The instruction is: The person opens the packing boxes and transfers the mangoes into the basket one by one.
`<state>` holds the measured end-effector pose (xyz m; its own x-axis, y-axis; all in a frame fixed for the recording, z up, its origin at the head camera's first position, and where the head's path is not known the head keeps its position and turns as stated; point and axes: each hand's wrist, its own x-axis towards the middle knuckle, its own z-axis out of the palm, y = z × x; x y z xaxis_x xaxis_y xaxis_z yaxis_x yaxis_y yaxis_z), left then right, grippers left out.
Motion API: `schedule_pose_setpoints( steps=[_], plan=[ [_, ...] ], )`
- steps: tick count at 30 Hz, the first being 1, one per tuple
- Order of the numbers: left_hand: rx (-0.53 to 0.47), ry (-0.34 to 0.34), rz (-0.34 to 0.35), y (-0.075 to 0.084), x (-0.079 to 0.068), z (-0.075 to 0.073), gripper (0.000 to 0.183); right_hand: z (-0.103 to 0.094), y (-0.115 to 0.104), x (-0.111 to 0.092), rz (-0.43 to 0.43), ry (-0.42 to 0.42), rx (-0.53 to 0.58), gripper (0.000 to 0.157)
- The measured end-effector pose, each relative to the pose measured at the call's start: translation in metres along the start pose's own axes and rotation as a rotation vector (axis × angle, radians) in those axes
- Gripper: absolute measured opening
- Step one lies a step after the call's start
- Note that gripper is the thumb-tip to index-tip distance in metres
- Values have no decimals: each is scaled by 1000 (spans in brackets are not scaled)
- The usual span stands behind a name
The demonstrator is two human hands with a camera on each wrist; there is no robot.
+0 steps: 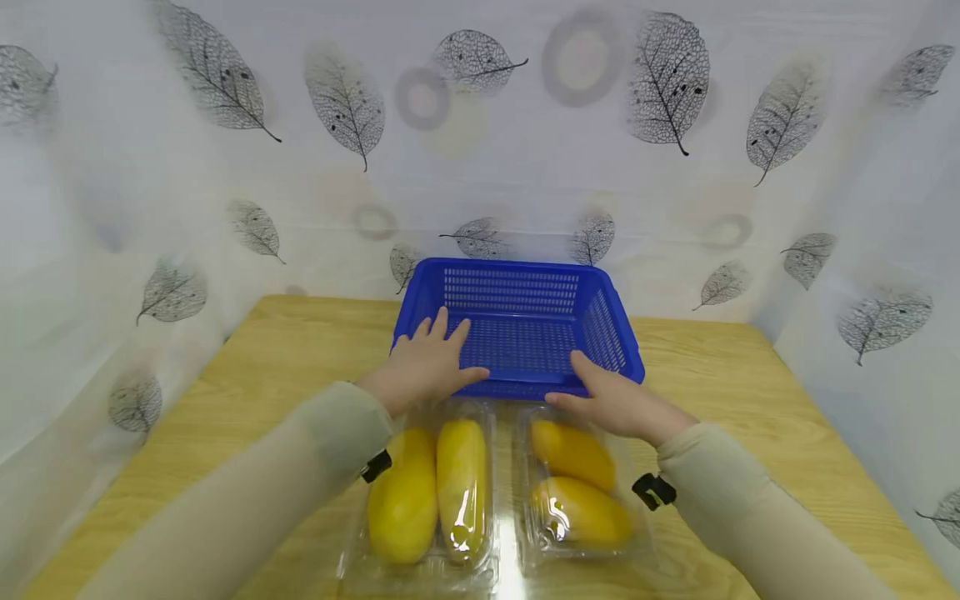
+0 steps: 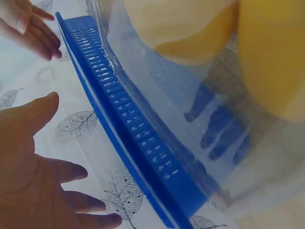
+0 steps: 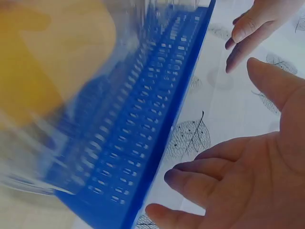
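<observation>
A blue perforated plastic basket (image 1: 517,265) stands toward the back of the table, with nothing seen inside it. Over its left front part hovers my left hand (image 1: 423,365), fingers spread and holding nothing. My right hand (image 1: 618,400) is at the front right rim, its fingers extended. Both wrist views show the palms apart from the basket's rim (image 2: 109,119). Nearer to me lie two clear plastic boxes. The left box (image 1: 491,467) contains two long yellow mangoes (image 1: 461,492); the right box (image 1: 525,500) contains two orange-yellow mangoes (image 1: 573,454). My sleeves partly cover the left box.
The wooden table (image 1: 697,375) extends to both sides of the basket and boxes. A white sheet (image 1: 510,183) printed with dark leaves hangs behind the table and along both sides.
</observation>
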<state>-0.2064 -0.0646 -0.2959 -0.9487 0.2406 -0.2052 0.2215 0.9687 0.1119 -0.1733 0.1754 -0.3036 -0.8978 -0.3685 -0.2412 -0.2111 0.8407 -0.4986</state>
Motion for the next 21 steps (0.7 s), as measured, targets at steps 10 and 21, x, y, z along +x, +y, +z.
schedule_pose_setpoints(
  steps=[10,21],
  plan=[
    [13,0,83,-12,-27,0,74,13,-4,-27,-130,81,-13,79],
    [47,65,216,-13,-60,11,66,44,-25,-56,-296,29,65,60]
  ],
)
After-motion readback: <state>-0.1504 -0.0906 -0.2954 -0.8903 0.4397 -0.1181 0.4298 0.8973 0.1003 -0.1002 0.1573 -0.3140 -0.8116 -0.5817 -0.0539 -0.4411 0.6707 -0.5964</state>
